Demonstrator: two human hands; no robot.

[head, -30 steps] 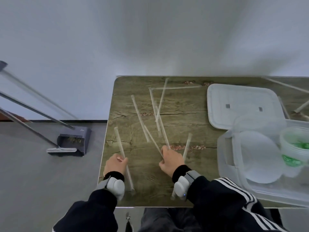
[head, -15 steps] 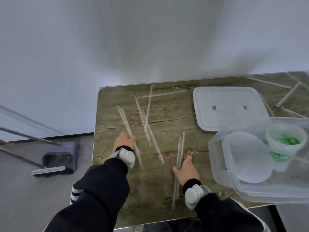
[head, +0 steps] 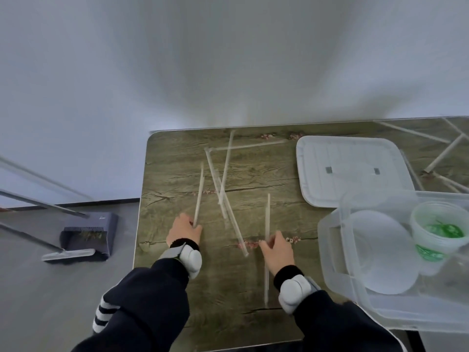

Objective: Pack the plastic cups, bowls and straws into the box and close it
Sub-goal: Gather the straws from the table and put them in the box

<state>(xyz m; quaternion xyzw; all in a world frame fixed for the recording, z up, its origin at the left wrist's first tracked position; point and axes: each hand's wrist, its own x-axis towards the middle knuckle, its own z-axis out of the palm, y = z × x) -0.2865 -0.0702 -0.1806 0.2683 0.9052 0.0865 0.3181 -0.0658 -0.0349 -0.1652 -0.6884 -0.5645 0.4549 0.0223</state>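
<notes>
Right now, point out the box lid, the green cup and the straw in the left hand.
box lid (head: pixel 352 168): head view, middle of its flat top.
green cup (head: pixel 437 232): head view, inside, green bottom.
left-hand straw (head: pixel 199 191): head view, mid-shaft above the fingers.

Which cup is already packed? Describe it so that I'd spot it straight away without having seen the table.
Start at the wooden table and look to its right side, where a clear plastic box stands open, its white lid lying flat behind it. Inside, beside a pale round bowl, stands the cup. It is the only thing with green print on it; everything around it is white or clear.
</notes>
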